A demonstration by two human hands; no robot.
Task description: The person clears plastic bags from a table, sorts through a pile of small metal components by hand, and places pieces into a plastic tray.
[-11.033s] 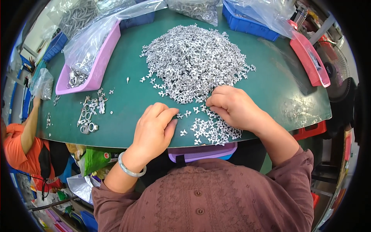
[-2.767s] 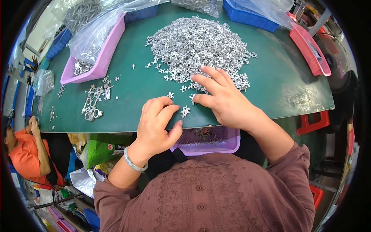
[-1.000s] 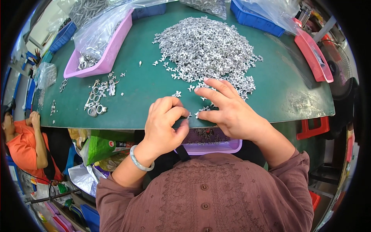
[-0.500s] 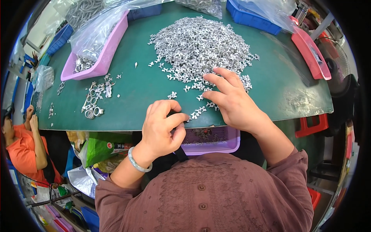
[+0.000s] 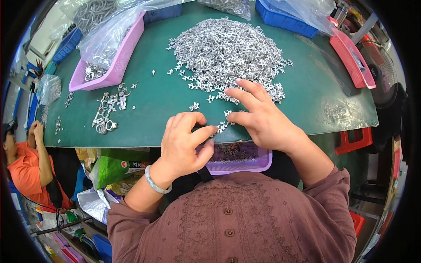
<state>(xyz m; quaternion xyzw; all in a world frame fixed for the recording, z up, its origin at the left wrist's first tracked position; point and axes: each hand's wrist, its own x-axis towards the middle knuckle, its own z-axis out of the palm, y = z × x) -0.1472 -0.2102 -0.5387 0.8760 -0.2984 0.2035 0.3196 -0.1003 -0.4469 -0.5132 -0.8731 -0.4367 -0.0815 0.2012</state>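
Note:
A large heap of small silver-grey metal pieces (image 5: 226, 55) lies on the green tabletop (image 5: 153, 105). My right hand (image 5: 263, 118) is at the heap's near edge, palm down with its fingers spread. A few loose pieces (image 5: 224, 125) lie under and beside its fingertips, close to the table's front edge. My left hand (image 5: 184, 140), with a pale bangle at the wrist, is at that edge. Its index fingertip touches or nearly touches the loose pieces, and a gap shows between index finger and thumb. Just below the edge is a purple basket (image 5: 241, 168) with small pieces in it.
A pink basket (image 5: 118, 70) with metal parts and plastic film stands at left, rings and scraps (image 5: 105, 114) before it. Blue trays (image 5: 285, 19) line the back, and a coral tray (image 5: 351, 57) is at right. A co-worker in orange (image 5: 30, 171) sits far left.
My right hand has shifted slightly left and toward me. Some loose pieces near the edge are no longer seen there; more pieces show in the purple basket. My left thumb has lifted slightly.

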